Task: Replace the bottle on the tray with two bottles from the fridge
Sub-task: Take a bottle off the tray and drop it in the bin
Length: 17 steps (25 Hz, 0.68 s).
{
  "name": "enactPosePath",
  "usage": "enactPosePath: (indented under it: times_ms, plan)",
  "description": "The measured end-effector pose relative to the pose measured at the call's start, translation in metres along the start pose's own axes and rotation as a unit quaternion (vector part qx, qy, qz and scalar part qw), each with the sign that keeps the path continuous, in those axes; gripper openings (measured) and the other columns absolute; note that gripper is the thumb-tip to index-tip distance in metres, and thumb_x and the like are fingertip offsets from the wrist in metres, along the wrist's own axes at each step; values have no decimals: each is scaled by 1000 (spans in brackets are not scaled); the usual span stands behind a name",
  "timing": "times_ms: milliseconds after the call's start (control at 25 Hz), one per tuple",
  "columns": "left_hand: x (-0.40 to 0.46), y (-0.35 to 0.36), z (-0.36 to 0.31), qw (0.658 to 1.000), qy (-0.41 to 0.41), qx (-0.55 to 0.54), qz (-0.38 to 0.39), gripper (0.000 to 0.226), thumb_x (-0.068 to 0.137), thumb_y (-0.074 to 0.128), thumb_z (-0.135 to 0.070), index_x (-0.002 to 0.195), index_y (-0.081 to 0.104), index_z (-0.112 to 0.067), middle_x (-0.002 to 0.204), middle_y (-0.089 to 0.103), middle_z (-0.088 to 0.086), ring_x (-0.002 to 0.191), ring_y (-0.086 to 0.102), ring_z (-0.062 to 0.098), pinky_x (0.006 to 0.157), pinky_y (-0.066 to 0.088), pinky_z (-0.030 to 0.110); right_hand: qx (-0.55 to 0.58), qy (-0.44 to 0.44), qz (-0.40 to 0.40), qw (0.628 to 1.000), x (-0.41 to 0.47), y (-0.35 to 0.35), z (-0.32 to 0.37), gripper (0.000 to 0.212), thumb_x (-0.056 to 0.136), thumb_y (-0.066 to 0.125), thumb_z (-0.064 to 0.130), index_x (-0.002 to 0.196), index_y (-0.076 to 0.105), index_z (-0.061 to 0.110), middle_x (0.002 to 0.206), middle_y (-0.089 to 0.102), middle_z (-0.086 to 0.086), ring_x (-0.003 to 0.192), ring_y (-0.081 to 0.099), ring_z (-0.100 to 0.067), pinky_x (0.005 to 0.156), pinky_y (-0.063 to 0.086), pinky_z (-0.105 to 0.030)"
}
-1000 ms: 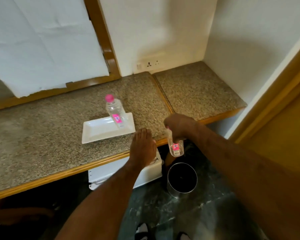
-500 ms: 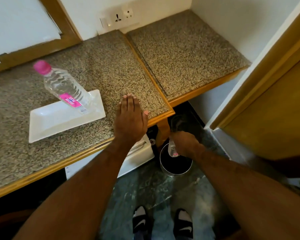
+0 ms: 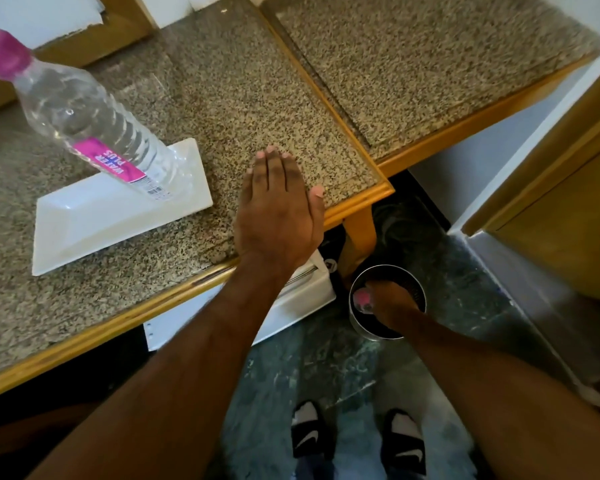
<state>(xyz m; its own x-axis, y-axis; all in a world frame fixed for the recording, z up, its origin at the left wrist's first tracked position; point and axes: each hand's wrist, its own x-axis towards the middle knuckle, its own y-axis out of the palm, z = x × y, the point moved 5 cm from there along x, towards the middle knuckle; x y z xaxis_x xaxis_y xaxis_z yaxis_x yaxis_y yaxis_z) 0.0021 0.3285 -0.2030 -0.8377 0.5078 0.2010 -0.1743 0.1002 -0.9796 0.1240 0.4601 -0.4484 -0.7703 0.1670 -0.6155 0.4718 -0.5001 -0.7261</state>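
Bottle (image 3: pixel 84 112) with the pink cap stands upright on the right end of the white tray (image 3: pixel 84 230), which lies on the granite counter (image 3: pixel 250 98). Your left hand (image 3: pixel 278 216) rests flat and open on the counter near its front edge, just right of the tray, fingers together. Your right hand (image 3: pixel 392 303) reaches down into the round metal bin (image 3: pixel 357 327) on the floor, fingers curled around a second bottle (image 3: pixel 362 301); only its pink label and a bit of clear plastic show. A white appliance (image 3: pixel 291 306) sits under the counter beside the bin.
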Motion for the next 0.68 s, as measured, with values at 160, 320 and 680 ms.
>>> enactPosePath:
  times_ms: [160, 320, 680]
  plan:
    - [0, -8, 0, 999, -13, -13, 27, 64, 98, 19, -42, 142, 30, 3, 149, 37, 27, 141, 28, 39, 116, 28, 49, -57, 31, -26, 998, -53, 21, 35, 29, 94, 49, 15, 122, 55, 8, 123, 62, -17, 111, 62, -34, 89, 53, -44]
    - [-47, -15, 11, 997, 57, -55, 18, 58, 98, 27, -37, 142, 32, 0, 151, 36, 24, 142, 27, 37, 116, 24, 51, -110, -67, -23, 991, -101, 39, 102, 34, 97, 40, 17, 128, 50, 7, 133, 55, -16, 121, 54, -30, 97, 46, -41]
    - [-238, 106, 186, 996, 59, 30, 60, 61, 98, 24, -32, 149, 10, 0, 160, 5, 20, 148, 7, 36, 121, -2, 49, -30, -188, -168, 967, -52, 42, 229, 38, 92, 57, 17, 128, 60, 6, 129, 62, -18, 121, 55, -34, 100, 46, -38]
